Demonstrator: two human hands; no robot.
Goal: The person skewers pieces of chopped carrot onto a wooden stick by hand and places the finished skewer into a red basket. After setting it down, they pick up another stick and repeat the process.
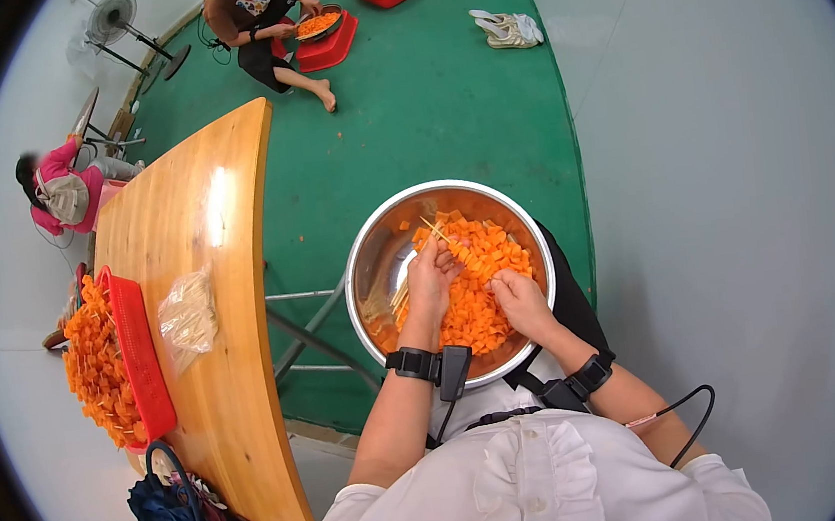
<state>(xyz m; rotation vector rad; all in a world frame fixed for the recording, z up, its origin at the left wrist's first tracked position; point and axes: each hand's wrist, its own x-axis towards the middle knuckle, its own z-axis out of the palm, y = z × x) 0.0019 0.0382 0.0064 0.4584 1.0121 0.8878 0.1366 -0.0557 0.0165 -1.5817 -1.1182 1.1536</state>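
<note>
A large metal bowl rests on my lap, holding many orange carrot pieces and, at its left side, some thin wooden skewers. Over the bowl's left half, my left hand is closed around a skewer whose tips stick out above the fingers. Orange pieces lie close beside that hand. My right hand is over the right part of the pieces, its fingers pinched together; what they hold, if anything, is too small to make out.
At the left, a wooden table carries a plastic bag of skewers and a red basket of skewered carrot. A blue bag hangs nearby. Two people sit farther off. Shoes lie on the green floor.
</note>
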